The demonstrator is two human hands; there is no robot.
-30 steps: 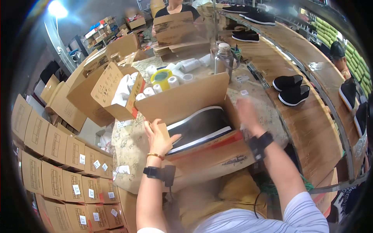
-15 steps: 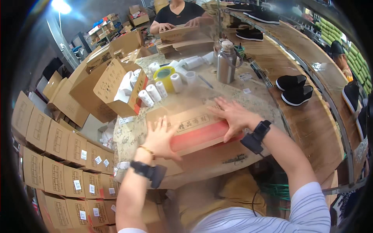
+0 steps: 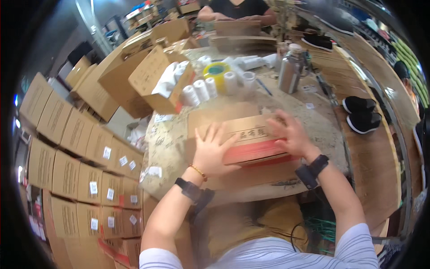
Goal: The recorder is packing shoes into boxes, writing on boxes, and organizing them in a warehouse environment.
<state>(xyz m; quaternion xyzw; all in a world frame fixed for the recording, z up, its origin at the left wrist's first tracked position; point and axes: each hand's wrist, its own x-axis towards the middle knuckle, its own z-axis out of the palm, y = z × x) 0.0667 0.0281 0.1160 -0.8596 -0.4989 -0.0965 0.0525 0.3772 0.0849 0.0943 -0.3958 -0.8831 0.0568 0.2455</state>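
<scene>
A closed cardboard shoe box with a red lower band lies on the speckled stone table in front of me. My left hand lies flat on its lid at the left end, fingers spread. My right hand presses on the lid's right end. Both wrists wear dark bands.
White rolls, a yellow tape roll and a steel bottle stand behind the box. An open carton holds white wrapping. Stacked labelled boxes fill the left. A pair of black shoes sits on the wooden bench at right. Another person works opposite.
A second ago the box stood open with dark shoes inside. The lid came down, and both my hands now rest flat on the closed box.
</scene>
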